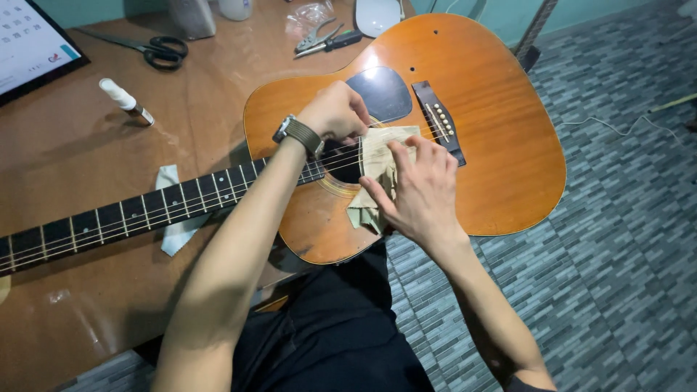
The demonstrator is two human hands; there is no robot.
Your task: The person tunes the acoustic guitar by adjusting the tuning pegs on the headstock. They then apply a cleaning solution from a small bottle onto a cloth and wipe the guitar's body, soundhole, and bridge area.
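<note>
An orange acoustic guitar (pixel 494 123) lies face up, its body jutting past the brown table's edge and its dark neck (pixel 131 218) running left. A beige cloth (pixel 377 156) is spread over the strings by the sound hole. My left hand (pixel 335 112), a watch on its wrist, is curled at the cloth's upper left edge over the strings. My right hand (pixel 421 192) presses flat on the cloth's lower right part, fingers spread.
On the brown table (pixel 87 152) lie black scissors (pixel 156 51), a small white-capped bottle (pixel 125 100), pliers (pixel 323 38), a white cloth (pixel 174 210) under the neck and a tablet (pixel 29 43). Grey tiled floor (pixel 617 239) lies to the right.
</note>
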